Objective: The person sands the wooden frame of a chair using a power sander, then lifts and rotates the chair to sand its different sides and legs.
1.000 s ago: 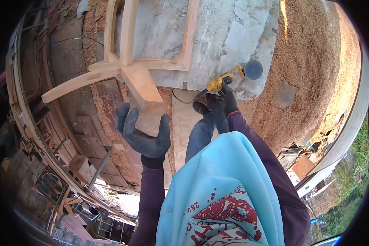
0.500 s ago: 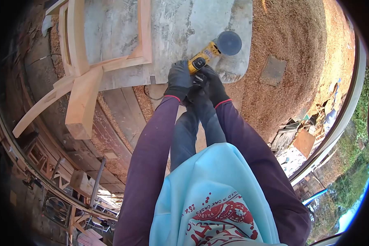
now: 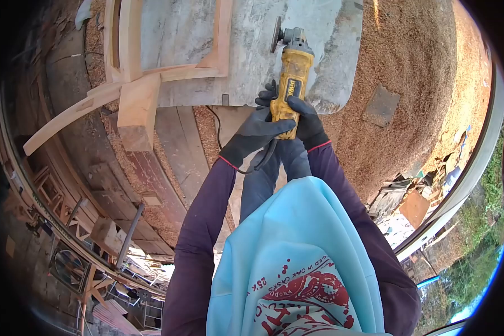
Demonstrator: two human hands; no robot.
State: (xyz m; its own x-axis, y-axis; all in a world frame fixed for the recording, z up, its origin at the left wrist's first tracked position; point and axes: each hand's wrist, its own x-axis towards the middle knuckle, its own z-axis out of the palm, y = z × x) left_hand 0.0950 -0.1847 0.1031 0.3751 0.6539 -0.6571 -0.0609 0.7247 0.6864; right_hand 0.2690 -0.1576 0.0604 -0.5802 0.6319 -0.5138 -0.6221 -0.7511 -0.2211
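Observation:
A yellow angle grinder [image 3: 288, 103] is held over the grey tabletop, its head pointing away from me. The disc [image 3: 276, 35] stands edge-on at the left of the head. My left hand [image 3: 255, 131], in a dark glove, grips the rear of the body, with the thumb across it and fingers showing along its left side. My right hand [image 3: 309, 124], gloved too, closes on the body from the right, its thumb on the casing; the other fingers are mostly hidden. A black cord [image 3: 266, 155] trails from the tool's rear end beneath my left hand.
A pale wooden frame [image 3: 223, 39] with a thick block-like leg [image 3: 137, 115] and a curved piece [image 3: 67, 119] lies on the left of the grey tabletop [image 3: 252, 56]. Wood shavings cover the ground to the right, around a flat grey slab [image 3: 381, 105]. Scrap pieces [image 3: 414, 206] lie farther right.
The grinder has turned, so its disc moved from facing me at the right to edge-on at the left. My hands have lowered slightly toward me and shifted their hold on the body.

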